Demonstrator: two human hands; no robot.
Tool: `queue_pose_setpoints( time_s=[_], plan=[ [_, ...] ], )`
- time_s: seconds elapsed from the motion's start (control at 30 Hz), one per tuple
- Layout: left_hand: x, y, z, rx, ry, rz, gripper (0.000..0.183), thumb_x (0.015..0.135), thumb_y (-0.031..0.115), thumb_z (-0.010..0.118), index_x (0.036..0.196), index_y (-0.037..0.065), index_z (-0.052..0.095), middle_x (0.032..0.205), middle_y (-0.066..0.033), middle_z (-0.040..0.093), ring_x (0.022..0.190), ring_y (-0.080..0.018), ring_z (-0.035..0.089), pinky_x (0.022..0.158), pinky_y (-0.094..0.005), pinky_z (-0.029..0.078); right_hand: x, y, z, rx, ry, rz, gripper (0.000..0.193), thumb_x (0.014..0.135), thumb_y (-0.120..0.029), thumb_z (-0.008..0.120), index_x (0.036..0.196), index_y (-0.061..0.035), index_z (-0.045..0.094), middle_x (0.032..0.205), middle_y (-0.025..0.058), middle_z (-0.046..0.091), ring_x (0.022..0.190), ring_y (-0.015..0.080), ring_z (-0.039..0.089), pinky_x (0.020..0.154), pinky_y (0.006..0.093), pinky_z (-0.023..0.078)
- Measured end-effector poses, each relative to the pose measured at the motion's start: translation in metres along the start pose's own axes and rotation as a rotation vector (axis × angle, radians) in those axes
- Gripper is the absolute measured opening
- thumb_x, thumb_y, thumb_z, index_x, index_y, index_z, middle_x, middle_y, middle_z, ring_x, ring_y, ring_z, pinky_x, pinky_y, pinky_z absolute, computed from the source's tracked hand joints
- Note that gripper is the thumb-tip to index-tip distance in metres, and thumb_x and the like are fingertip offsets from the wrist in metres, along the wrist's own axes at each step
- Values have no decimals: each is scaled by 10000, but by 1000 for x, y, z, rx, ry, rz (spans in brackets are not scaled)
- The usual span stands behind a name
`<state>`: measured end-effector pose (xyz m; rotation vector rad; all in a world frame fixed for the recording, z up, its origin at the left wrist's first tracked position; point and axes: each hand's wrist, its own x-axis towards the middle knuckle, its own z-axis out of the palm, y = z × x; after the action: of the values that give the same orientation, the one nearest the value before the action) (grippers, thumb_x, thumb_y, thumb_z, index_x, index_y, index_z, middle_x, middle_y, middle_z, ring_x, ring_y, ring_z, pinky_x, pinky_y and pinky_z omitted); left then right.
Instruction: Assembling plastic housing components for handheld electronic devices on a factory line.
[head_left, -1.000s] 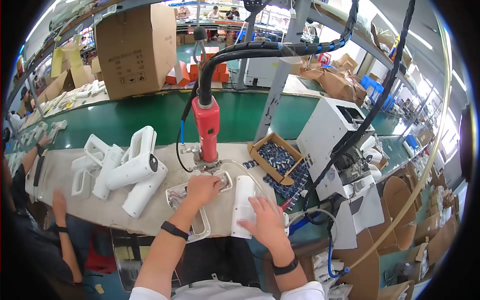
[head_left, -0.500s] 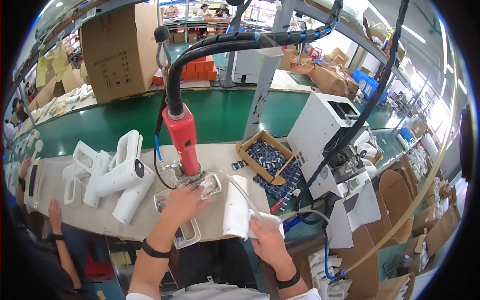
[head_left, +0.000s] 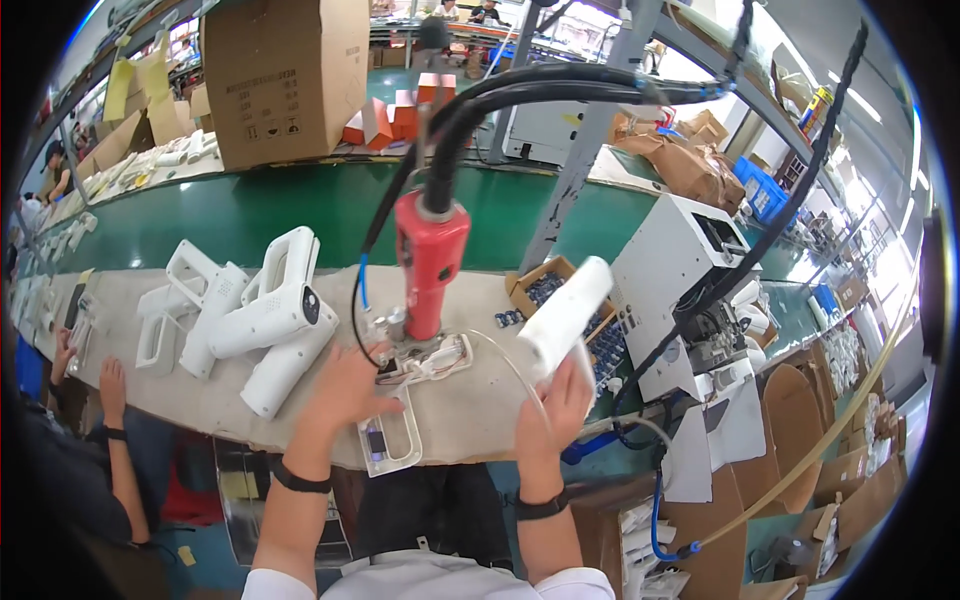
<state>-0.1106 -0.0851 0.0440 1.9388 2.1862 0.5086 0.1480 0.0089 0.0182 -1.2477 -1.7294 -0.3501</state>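
My right hand [head_left: 553,405] grips a white plastic housing half [head_left: 572,310], lifted and tilted above the bench. A pale tube passes beside that hand. My left hand [head_left: 345,390] is closed on the left end of an open white housing half [head_left: 455,358] with wires inside, its thumb over the handle side. The loop handle [head_left: 408,440] of this half lies toward me and has a small purple part inside. A red hanging tool [head_left: 430,265] stands over the open half, its metal lower end close to my left fingers. My left fingers are partly blurred.
Several white handheld casings [head_left: 270,330] are heaped to the left. A carton of small blue parts [head_left: 545,285] stands behind my right hand, near a white machine [head_left: 660,290]. Another person's hand [head_left: 112,390] rests at the far left. Black cables [head_left: 560,85] arch overhead.
My right hand has raised the white housing half off the bench and tilted it. My left hand has shifted to the open half's left end. The whole view has moved somewhat.
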Motion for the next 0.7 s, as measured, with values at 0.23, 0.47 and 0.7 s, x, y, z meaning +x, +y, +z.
queue_pose_setpoints(
  time_s=[0.23,0.47,0.7],
  plan=[
    [3,-5,7,-86,-124,-8,900,590,424,842,1355,88,506,1353,-136,532,1245,-287,497,1122,-487,261,23,21,35,-268,-281,61,425,776,-112,623,1194,-38,603,1178,86,602,1141,261,535,907,419,387],
    [2,-15,15,-97,-86,53,848,639,469,811,1359,133,515,1369,-94,534,1282,-278,479,1144,-515,231,10,-6,14,-188,-388,-207,450,778,-150,666,1206,-28,594,1234,110,600,1172,282,517,983,475,359],
    [9,-13,24,-161,-11,55,493,863,405,650,1255,111,598,1279,-111,594,1207,-289,534,1102,-522,271,-7,-66,23,359,-606,-291,328,808,-184,692,1093,-26,658,1076,104,661,1040,290,591,884,417,465]
  ],
)
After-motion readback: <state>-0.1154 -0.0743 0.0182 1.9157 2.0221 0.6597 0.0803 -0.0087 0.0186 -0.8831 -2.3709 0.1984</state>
